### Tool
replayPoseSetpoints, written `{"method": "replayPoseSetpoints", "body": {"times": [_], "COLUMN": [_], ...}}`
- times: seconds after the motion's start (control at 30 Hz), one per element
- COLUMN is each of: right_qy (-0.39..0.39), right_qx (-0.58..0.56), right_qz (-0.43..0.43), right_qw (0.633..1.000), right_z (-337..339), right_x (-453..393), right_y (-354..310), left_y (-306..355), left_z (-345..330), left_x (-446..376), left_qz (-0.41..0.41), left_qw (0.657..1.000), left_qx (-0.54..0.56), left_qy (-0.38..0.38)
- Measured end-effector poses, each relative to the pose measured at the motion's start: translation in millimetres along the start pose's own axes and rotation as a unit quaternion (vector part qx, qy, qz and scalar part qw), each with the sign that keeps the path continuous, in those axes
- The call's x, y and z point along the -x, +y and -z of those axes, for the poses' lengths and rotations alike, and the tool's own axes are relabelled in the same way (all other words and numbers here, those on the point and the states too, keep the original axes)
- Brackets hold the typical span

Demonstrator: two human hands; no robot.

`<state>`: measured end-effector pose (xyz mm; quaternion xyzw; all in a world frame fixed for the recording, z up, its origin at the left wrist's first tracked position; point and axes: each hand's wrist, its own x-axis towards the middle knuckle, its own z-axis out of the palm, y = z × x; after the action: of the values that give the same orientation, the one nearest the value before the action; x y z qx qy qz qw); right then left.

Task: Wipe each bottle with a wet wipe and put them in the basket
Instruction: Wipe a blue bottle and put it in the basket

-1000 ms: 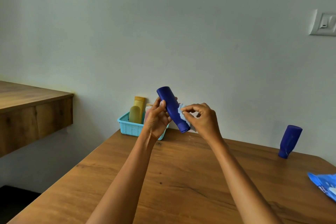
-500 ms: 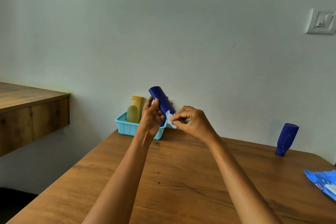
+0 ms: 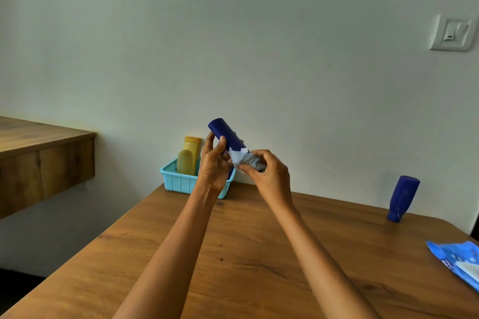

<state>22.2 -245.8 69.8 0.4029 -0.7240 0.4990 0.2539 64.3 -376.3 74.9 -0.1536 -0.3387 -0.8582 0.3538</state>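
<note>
My left hand (image 3: 214,167) grips a dark blue bottle (image 3: 223,133), held tilted in the air above the table's far edge. Around the bottle's lower part my right hand (image 3: 269,176) holds a white wet wipe (image 3: 242,156), which hides the cap end. Behind the hands a turquoise basket (image 3: 178,181) stands against the wall with two yellow bottles (image 3: 188,160) upright in it. A second dark blue bottle (image 3: 403,198) stands cap-down at the far right of the wooden table (image 3: 246,254).
A blue wet-wipe pack (image 3: 458,261) lies at the table's right edge. A wooden shelf (image 3: 39,153) juts from the wall at left. A light switch (image 3: 452,33) is on the wall at upper right.
The wipe in my right hand has slid up along the bottle from its cap end, now wrapping the lower body. The bottle shifted slightly left and more upright.
</note>
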Motion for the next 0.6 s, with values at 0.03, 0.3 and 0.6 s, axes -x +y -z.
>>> {"method": "replayPoseSetpoints", "body": {"times": [0.03, 0.3, 0.6], "right_qy": [-0.028, -0.137, -0.022], "right_qx": [-0.023, -0.305, -0.307], "right_qz": [-0.044, -0.24, -0.269], "right_qw": [0.998, 0.911, 0.913], "right_z": [1, 16, 23], "right_x": [-3, -9, -14], "right_y": [1, 7, 12], "left_y": [0, 1, -10], "left_z": [1, 6, -1], "left_x": [1, 4, 12], "left_qz": [0.0, 0.019, 0.083], "left_qw": [1.0, 0.999, 0.995], "left_qx": [-0.006, -0.005, -0.042], "left_qy": [0.0, -0.026, -0.048]}}
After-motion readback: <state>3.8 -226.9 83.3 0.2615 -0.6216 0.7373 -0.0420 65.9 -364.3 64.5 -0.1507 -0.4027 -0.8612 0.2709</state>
